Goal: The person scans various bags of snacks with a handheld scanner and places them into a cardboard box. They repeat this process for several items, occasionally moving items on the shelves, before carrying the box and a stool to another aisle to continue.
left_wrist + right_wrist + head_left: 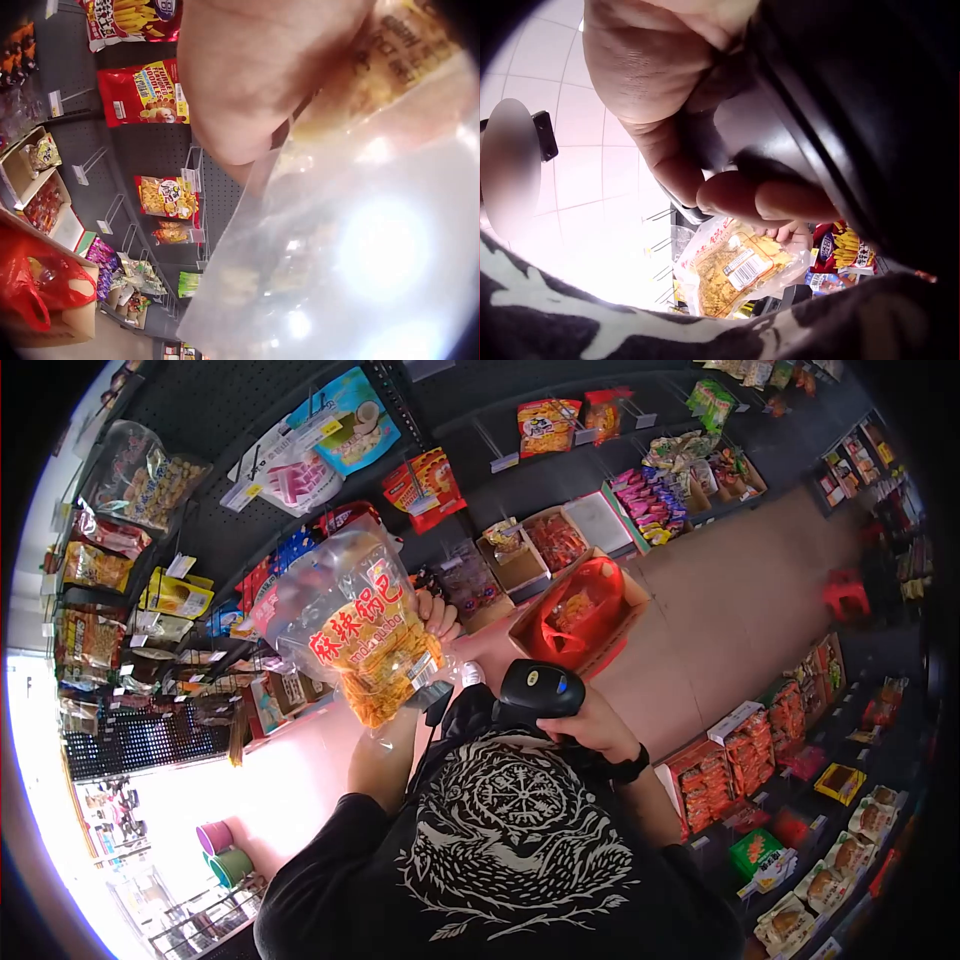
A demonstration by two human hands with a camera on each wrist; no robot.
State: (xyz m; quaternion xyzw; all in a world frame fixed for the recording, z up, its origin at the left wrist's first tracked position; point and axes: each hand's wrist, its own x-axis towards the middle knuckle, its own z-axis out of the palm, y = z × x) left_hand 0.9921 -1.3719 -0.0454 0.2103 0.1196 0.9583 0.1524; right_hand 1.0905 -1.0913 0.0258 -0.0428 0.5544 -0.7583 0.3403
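Bag (360, 630) is dangling, pinched by curled left hand (438, 615), probably risking a slip or crinkled-label misread, while right hand (600, 725) is gripping scanner (540, 688).

The snack bag (365, 630) sits left of the scanner (540, 688), before the shelves (545, 478).

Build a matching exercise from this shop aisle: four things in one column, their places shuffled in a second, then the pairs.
Things
1. snack bag
2. barcode scanner
3. red plastic bag
4. red stool

Places
A. inside the cardboard box
B. gripped in the right hand
C. held up in the left hand
D. standing alone on the floor, far down the aisle

Pairs: 1-C, 2-B, 3-A, 4-D
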